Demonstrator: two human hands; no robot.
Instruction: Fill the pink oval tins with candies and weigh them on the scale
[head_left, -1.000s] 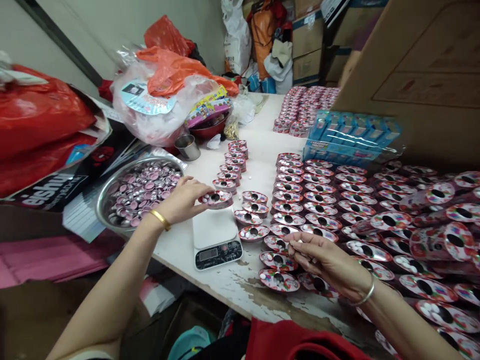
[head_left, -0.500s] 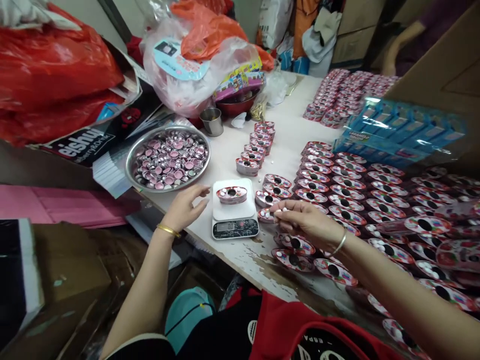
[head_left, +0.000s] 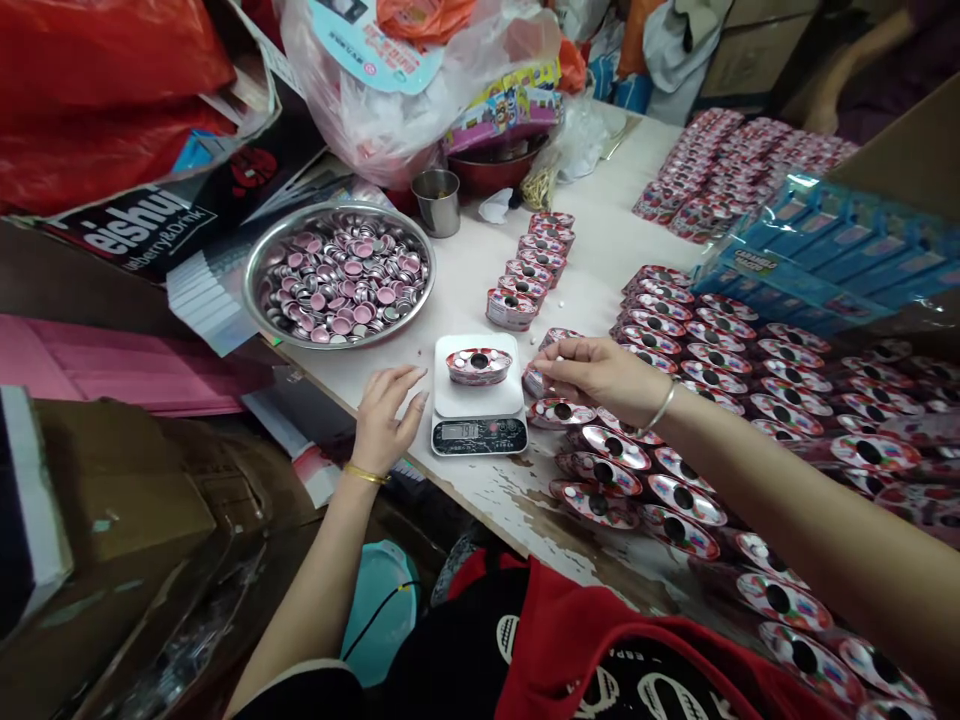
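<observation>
A small oval red-and-white packet (head_left: 478, 372) with a dark round hole and white pellets on top sits on the white kitchen scale (head_left: 480, 402). The scale's display is lit, its digits hard to read. Left of the scale, my left hand (head_left: 386, 420) is open, fingers curved and thumb apart, with nothing in it. My right hand (head_left: 596, 375) is to the right of the scale, over several like packets. Its thumb and fingers are pinched together, with small white pellets seemingly at the fingertips. Part of a packet (head_left: 561, 412) shows beneath this hand.
A steel bowl (head_left: 251, 300) of pink and silver caps stands at the left, beside a metal cup (head_left: 437, 203). A short row of packets (head_left: 512, 308) is behind the scale; many more fill the right side. Blue boxes (head_left: 817, 250) lie behind those. Another person's arm (head_left: 847, 75) shows at the far right.
The scale's display has changed from zero to a higher reading. My right hand has moved up and slightly away, and my left hand has shifted a little right. The camera view has shifted.
</observation>
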